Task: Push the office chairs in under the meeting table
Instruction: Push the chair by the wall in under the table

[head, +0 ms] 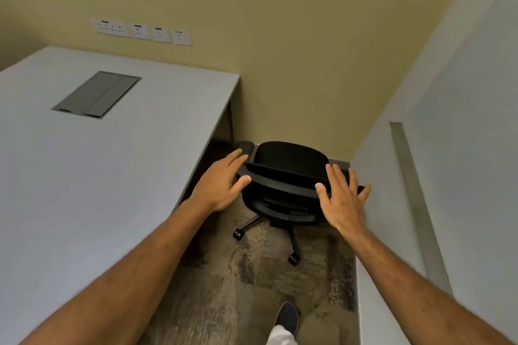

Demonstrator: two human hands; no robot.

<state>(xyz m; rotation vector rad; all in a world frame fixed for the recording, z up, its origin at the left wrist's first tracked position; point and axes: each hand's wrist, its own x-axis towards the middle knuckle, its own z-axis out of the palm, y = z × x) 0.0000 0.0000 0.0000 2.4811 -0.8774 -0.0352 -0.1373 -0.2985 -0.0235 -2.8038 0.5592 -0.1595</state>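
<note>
Far wall (pixel 280 22) painted yellow-olive, carrying a row of four white socket plates (pixel 143 32). Right side closed by a pale grey partition (pixel 462 92) with a metal strip (pixel 414 199). Floor carpet (pixel 224 288) mottled brown and grey. Lighting even, no windows visible.

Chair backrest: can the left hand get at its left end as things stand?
Probably yes. The left hand is open at the left end of the chair backrest, with nothing between them; the table edge lies just to its left.
</note>
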